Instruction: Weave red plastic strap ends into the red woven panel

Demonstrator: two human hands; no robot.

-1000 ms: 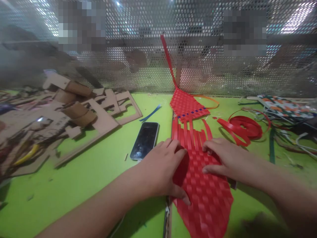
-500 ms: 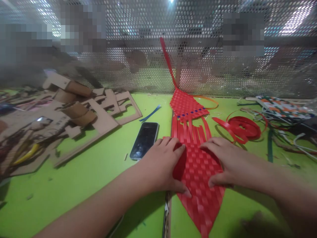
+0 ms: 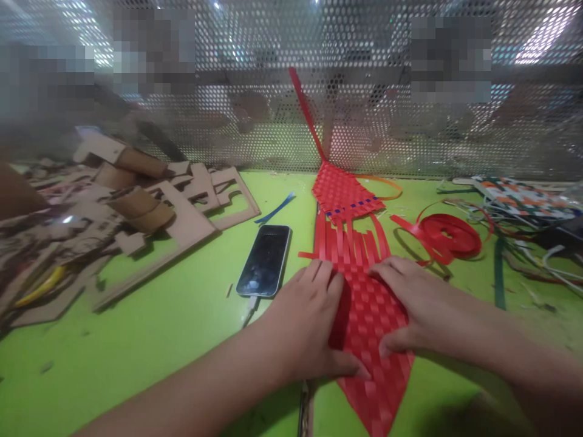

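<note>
Green tabletop. Red woven strip mat lies flat at centre, near edge. Left hand and right hand both spread open, palms pressing mat, gripping nothing. Phone just left.

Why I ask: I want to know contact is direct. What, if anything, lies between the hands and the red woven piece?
Nothing visible. The left hand and right hand both rest flat on the red woven piece.
</note>
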